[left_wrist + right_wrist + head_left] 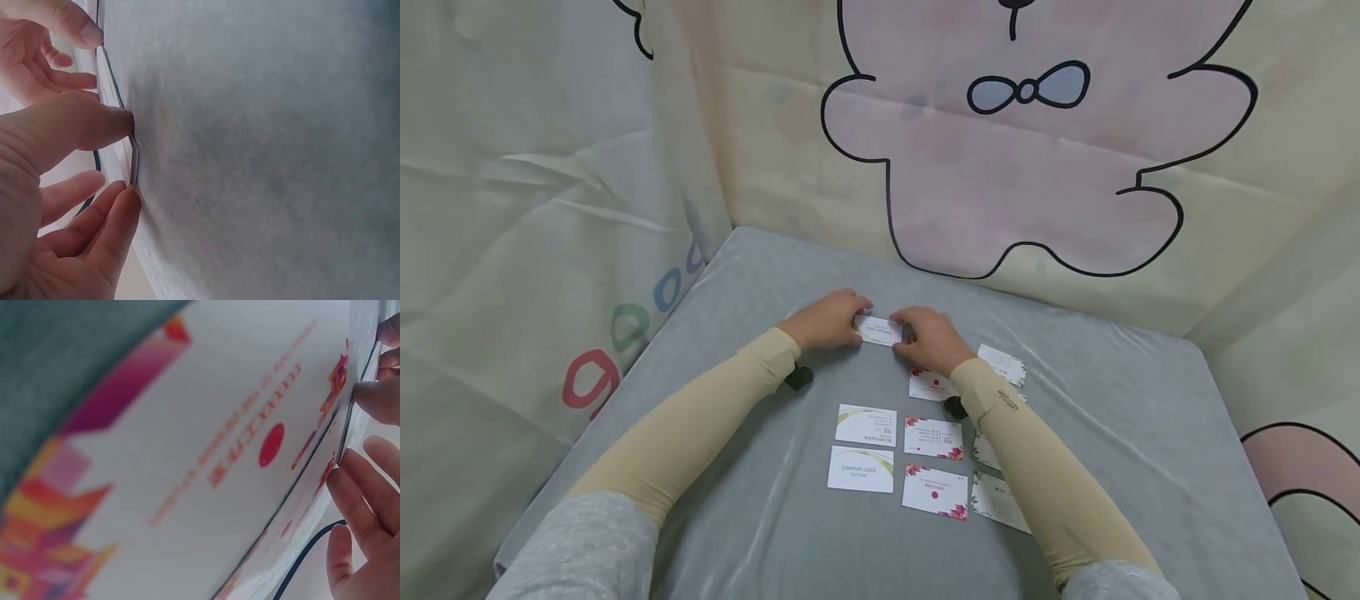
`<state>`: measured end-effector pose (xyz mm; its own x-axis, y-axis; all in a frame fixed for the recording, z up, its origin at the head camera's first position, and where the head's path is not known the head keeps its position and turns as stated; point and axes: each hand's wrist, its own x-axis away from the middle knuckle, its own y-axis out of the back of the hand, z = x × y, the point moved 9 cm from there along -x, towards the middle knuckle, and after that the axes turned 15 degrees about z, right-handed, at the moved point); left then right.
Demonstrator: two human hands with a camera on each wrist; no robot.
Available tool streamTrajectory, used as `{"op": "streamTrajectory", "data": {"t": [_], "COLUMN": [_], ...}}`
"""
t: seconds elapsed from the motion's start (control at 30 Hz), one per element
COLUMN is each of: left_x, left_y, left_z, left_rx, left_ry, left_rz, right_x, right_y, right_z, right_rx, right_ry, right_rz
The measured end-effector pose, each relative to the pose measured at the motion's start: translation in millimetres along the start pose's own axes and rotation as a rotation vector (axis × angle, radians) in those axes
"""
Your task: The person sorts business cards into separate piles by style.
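Note:
Near the far side of the table, both hands hold a white business card (878, 331) by its opposite ends. My left hand (831, 320) grips the left end, its thumb (112, 122) and fingertips on the card's edges. At the other end my right hand (929, 337) pinches the card between thumb and fingers. In the left wrist view the card is seen nearly edge-on, low over the grey cloth. Just below the right hand lies a white card with red flowers (928, 385), which fills much of the right wrist view.
Closer in lie two cards with a green curve (865, 425), more flowered cards (934, 493) and several leaf-patterned cards (1002, 364), some partly behind the right forearm. Grey cloth (760, 500) covers the table. A curtain with a cartoon figure (1000, 192) hangs along the back edge.

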<state>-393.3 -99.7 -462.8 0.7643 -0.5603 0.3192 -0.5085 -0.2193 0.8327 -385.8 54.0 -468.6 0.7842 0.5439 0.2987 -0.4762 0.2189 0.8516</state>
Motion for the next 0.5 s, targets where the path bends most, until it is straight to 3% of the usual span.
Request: {"op": "streamTrajectory", "data": {"t": [0.3,0.5], "left_x": [10.7,47.6], "left_y": [0.0,-10.4], "left_z": [-5.4,-16.9], "left_rx": [-0.005,-0.059], "left_ry": [0.016,-0.024], "left_rz": [-0.022,-0.077], "right_x": [11.0,53.2], "right_y": [3.1,-0.5], "right_z": [4.8,21.6], "right_rx": [0.028,0.069], "right_ry": [0.028,0.102], "right_rz": [-0.039,-0.047]}}
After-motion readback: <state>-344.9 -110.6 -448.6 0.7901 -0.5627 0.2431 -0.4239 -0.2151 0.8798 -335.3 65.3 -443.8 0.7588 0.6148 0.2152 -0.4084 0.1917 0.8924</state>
